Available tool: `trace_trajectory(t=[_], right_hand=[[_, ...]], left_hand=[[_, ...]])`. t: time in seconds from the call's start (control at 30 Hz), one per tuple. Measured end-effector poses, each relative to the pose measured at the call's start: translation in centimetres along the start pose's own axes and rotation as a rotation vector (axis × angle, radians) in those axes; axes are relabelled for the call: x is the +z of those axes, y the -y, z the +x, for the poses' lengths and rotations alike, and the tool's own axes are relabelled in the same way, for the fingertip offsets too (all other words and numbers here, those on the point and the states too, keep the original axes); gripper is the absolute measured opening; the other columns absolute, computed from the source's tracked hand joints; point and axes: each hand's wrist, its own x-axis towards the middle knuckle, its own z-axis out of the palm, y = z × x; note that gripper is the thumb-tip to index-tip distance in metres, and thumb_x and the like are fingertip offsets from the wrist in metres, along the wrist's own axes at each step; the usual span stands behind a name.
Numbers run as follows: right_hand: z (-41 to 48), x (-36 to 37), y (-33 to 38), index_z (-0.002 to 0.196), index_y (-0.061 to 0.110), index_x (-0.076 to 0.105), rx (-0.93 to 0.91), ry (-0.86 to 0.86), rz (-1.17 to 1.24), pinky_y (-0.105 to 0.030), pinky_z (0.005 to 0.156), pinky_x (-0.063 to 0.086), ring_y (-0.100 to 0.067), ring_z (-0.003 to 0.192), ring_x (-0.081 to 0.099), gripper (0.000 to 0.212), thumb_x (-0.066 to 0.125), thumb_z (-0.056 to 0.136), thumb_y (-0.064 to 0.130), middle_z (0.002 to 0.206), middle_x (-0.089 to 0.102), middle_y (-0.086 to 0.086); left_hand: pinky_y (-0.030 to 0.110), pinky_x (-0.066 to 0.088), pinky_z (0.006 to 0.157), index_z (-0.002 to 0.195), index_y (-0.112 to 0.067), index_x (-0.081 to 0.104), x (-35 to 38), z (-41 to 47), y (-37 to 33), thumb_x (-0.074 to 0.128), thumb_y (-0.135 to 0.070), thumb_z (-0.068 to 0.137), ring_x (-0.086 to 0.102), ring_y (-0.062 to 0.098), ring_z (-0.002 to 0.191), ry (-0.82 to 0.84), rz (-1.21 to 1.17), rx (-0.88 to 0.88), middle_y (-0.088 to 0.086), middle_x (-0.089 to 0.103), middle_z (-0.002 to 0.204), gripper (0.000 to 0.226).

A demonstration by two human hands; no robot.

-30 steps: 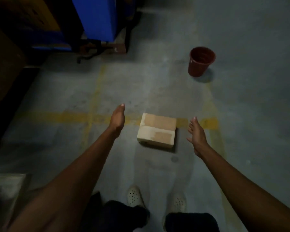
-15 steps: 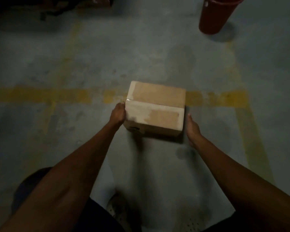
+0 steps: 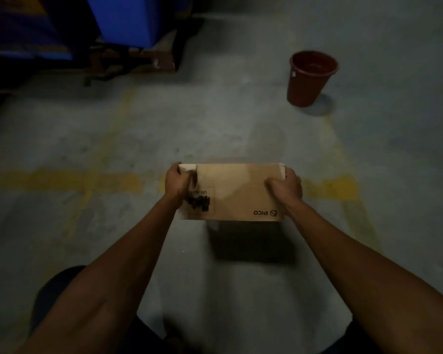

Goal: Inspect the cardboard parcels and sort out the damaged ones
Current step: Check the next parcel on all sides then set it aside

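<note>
A small brown cardboard parcel (image 3: 237, 191) is held up off the grey floor, tilted so one printed face shows toward me, with black marks and the word PICO upside down. My left hand (image 3: 177, 182) grips its left end, where pale tape wraps the corner. My right hand (image 3: 286, 185) grips the right end. The parcel's shadow lies on the floor just below it. No tear or dent is clear in this dim light.
A dark red bucket (image 3: 308, 77) stands on the floor at the far right. A blue cabinet (image 3: 128, 21) on a dark pallet fills the far left. Worn yellow lines (image 3: 62, 178) cross the concrete floor. My legs are at the bottom edge.
Both hands closed on the parcel's ends and lifted it off the floor, turning it so a printed side faces me. The view has risen again, showing the bucket and blue cabinet.
</note>
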Motion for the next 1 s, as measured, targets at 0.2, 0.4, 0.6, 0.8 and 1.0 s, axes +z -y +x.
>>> trace_trajectory(t=[0.2,0.4,0.6,0.8,1.0], right_hand=[[-4.7,-7.9,12.5,0.143,0.023,0.047,-0.047,-0.036,0.000,-0.029,0.084,0.039,-0.033,0.114,0.057,0.061,0.071,0.088,0.033,0.135,0.047,-0.012],[-11.3,-15.1,25.8,0.145,0.027,0.045,-0.019,-0.020,0.030,-0.037,0.091,0.046,-0.037,0.114,0.056,0.062,0.065,0.087,0.037,0.135,0.044,-0.014],[-18.2,-20.7,36.9,0.143,0.029,0.049,-0.024,0.006,0.059,-0.036,0.089,0.046,-0.037,0.114,0.055,0.060,0.064,0.085,0.036,0.133,0.045,-0.013],[-23.8,-23.9,43.3,0.132,0.025,0.061,-0.018,0.097,0.174,-0.031,0.081,0.043,-0.033,0.101,0.059,0.055,0.061,0.079,0.039,0.127,0.057,-0.009],[-28.1,-25.1,45.3,0.133,0.027,0.057,-0.128,0.263,0.172,-0.033,0.083,0.045,-0.034,0.110,0.059,0.068,0.057,0.068,0.046,0.121,0.065,-0.009]], left_hand=[[0.039,0.055,0.082,0.102,-0.017,0.059,-6.4,-4.7,-13.7,0.069,-0.020,0.090,0.064,0.025,0.097,-0.083,-0.055,0.084,0.004,0.066,0.103,0.017],[0.047,0.058,0.084,0.111,-0.012,0.064,-14.5,-8.7,-27.2,0.072,-0.027,0.085,0.067,0.026,0.095,-0.151,-0.067,0.023,0.008,0.071,0.106,0.032],[0.051,0.059,0.082,0.107,-0.018,0.060,-22.7,-14.2,-36.8,0.072,-0.029,0.085,0.067,0.026,0.095,-0.193,-0.106,-0.020,0.006,0.069,0.105,0.027],[0.049,0.061,0.078,0.105,-0.022,0.061,-29.5,-18.2,-41.6,0.063,-0.062,0.060,0.068,0.024,0.091,-0.263,-0.086,-0.028,0.005,0.068,0.106,0.060],[0.050,0.062,0.074,0.107,-0.023,0.058,-33.4,-25.3,-43.8,0.066,-0.050,0.073,0.069,0.025,0.090,-0.426,-0.088,-0.069,0.005,0.068,0.104,0.044]])
